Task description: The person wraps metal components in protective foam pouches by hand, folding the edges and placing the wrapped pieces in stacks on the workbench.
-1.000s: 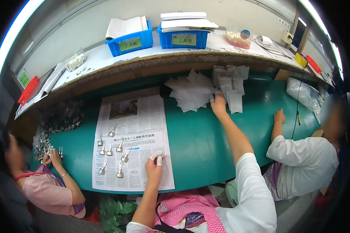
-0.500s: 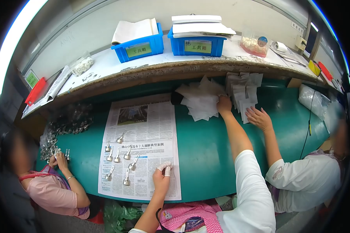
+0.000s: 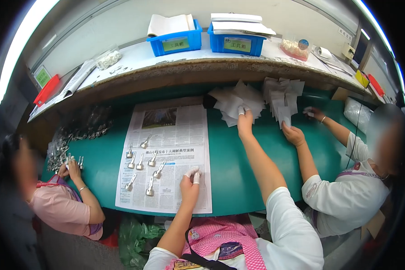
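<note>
My left hand (image 3: 190, 186) rests at the right side of a newspaper sheet (image 3: 166, 135), its fingers curled together. White finger covers sit on its thumb and forefinger, and nothing shows in its grasp. Several shiny metal pieces (image 3: 150, 185), each with a round end and a slotted stem, lie on the newspaper to the left of that hand. My right hand (image 3: 245, 122) reaches forward to a fanned pile of thin white sheets (image 3: 229, 101). Its covered fingertips pinch a white sheet at the pile's near part; whether it is more than one is unclear.
A co-worker's hand (image 3: 293, 135) on the right touches overlapping white slips (image 3: 281, 96); their other hand (image 3: 315, 113) is farther right. At left, another person's hands (image 3: 69, 168) handle metal parts beside a heap (image 3: 58, 155). Blue bins (image 3: 175, 45) stand on the shelf (image 3: 135, 58).
My right hand has moved left, from the pile's right edge onto its near middle. The right co-worker's second hand has come into view. The whole view has shifted slightly; my left hand stays on the newspaper.
</note>
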Motion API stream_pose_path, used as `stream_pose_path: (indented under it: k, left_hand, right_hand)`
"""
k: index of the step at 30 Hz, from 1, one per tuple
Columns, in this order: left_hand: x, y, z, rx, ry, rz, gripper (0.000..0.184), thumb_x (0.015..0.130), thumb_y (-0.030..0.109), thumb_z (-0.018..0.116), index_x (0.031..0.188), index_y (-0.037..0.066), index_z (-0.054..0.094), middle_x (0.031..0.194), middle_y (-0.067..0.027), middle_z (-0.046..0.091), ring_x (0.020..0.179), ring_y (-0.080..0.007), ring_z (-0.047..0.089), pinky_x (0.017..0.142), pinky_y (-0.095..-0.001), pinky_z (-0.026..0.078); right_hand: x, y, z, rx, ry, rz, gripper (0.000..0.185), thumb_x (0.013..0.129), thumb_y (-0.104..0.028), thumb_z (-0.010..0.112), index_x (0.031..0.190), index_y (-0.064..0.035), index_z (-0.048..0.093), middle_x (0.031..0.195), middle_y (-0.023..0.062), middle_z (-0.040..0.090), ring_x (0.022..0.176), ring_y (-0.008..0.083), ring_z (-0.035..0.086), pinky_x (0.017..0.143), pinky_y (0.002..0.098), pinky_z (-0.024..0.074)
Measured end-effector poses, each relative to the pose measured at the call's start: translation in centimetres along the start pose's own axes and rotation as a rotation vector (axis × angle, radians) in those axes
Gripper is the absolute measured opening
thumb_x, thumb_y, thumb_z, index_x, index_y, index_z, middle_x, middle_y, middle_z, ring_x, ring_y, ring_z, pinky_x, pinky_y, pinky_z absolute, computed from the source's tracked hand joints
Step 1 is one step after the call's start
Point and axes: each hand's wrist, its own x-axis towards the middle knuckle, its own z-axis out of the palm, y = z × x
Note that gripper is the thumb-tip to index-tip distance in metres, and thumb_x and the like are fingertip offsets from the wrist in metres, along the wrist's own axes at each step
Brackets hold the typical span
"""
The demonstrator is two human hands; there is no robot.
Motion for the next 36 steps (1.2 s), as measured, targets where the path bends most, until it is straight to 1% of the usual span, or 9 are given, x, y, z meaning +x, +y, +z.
stream_pose_path:
  k: [6, 11, 14, 17, 23, 26, 29, 32, 36]
  left_hand:
    - [0.1, 1.5, -0.3, -0.243, 0.07, -0.028, 0.036, 0.095, 0.01, 0.051, 0.129, -0.001, 0.043, 0.119, -0.0113, 0.055, 0.098, -0.0152, 0.059, 0.075, -0.0259, 0.051]
    - [0.8, 3.1, -1.7, -0.615, 0.16, -0.23, 0.038, 0.094, 0.009, 0.054, 0.128, -0.004, 0.042, 0.117, -0.0122, 0.057, 0.099, -0.0148, 0.058, 0.079, -0.0263, 0.049]
    - [0.8, 0.6, -2.7, -0.446, 0.152, -0.203, 0.023, 0.092, 0.006, 0.056, 0.114, -0.002, 0.053, 0.106, -0.0097, 0.062, 0.089, -0.0113, 0.059, 0.071, -0.0231, 0.049]
    - [0.2, 1.9, -2.8, -0.457, 0.241, -0.247, 0.026, 0.09, 0.001, 0.057, 0.114, -0.007, 0.052, 0.107, -0.0132, 0.061, 0.094, -0.0143, 0.058, 0.081, -0.0239, 0.047]
    - [0.0, 2.8, -2.9, -0.361, 0.23, -0.182, 0.022, 0.089, 0.002, 0.059, 0.109, -0.005, 0.054, 0.104, -0.0102, 0.062, 0.09, -0.013, 0.058, 0.08, -0.0252, 0.047]
    - [-1.0, 4.3, -2.2, -0.092, 0.419, -0.036, 0.029, 0.084, 0.003, 0.063, 0.112, -0.001, 0.056, 0.1, -0.0094, 0.059, 0.095, -0.0189, 0.056, 0.086, -0.0315, 0.046]
    - [-1.8, 4.4, -2.9, 0.593, 0.398, 0.58, 0.031, 0.079, 0.009, 0.07, 0.108, 0.004, 0.06, 0.097, -0.01, 0.058, 0.095, -0.0265, 0.055, 0.085, -0.0392, 0.045]
    - [-2.2, 3.9, -1.6, 0.59, 0.153, 0.671, 0.031, 0.076, 0.009, 0.072, 0.105, 0.004, 0.061, 0.097, -0.0118, 0.058, 0.096, -0.0304, 0.055, 0.084, -0.0388, 0.046]
    - [-2.2, 3.4, -0.4, 0.587, 0.105, 0.513, 0.031, 0.074, 0.011, 0.074, 0.102, 0.004, 0.062, 0.097, -0.0121, 0.059, 0.092, -0.0299, 0.056, 0.08, -0.0387, 0.047]
  right_hand:
    - [-12.5, -7.2, -0.4, 0.378, -0.5, 0.554, 0.029, 0.094, -0.016, 0.053, 0.116, 0.0027, 0.054, 0.106, 0.0074, 0.061, 0.096, 0.0123, 0.056, 0.083, 0.0251, 0.0436]
    - [-18.2, -7.8, -2.8, 0.371, -0.681, 0.627, 0.029, 0.092, -0.014, 0.058, 0.116, 0.0021, 0.054, 0.101, 0.0067, 0.062, 0.091, 0.0115, 0.057, 0.082, 0.0246, 0.0446]
    - [-19.4, -8.1, -4.0, 0.238, -0.719, 0.591, 0.028, 0.091, -0.013, 0.059, 0.114, 0.002, 0.054, 0.098, 0.007, 0.063, 0.086, 0.0121, 0.058, 0.075, 0.0253, 0.0467]
    - [-19.7, -9.2, -5.1, 0.132, -0.762, 0.575, 0.024, 0.091, -0.013, 0.059, 0.11, 0.0016, 0.056, 0.092, 0.0064, 0.062, 0.08, 0.012, 0.057, 0.067, 0.0252, 0.0475]
    - [-20.2, -9.0, -5.6, 0.114, -0.746, 0.573, 0.018, 0.091, -0.015, 0.06, 0.1, 0.0003, 0.058, 0.081, 0.0033, 0.06, 0.069, 0.0099, 0.054, 0.059, 0.0241, 0.0461]
    - [-20.4, -8.7, -5.6, 0.131, -0.715, 0.569, 0.016, 0.091, -0.015, 0.06, 0.097, -0.0003, 0.058, 0.08, 0.0025, 0.06, 0.069, 0.009, 0.053, 0.058, 0.0236, 0.0456]
    - [-20.6, -8.0, -5.5, 0.158, -0.69, 0.552, 0.016, 0.091, -0.015, 0.06, 0.096, -0.0006, 0.057, 0.079, 0.0023, 0.059, 0.067, 0.0084, 0.053, 0.058, 0.0229, 0.0452]
    - [-20.9, -8.7, -5.5, 0.158, -0.685, 0.557, 0.016, 0.09, -0.016, 0.06, 0.097, -0.0013, 0.058, 0.079, 0.0024, 0.06, 0.066, 0.0081, 0.053, 0.057, 0.0218, 0.0442]
    - [-21.0, -8.4, -5.7, 0.212, -0.71, 0.57, 0.016, 0.091, -0.017, 0.061, 0.097, -0.0032, 0.058, 0.08, 0.0023, 0.061, 0.066, 0.0083, 0.054, 0.058, 0.021, 0.0435]
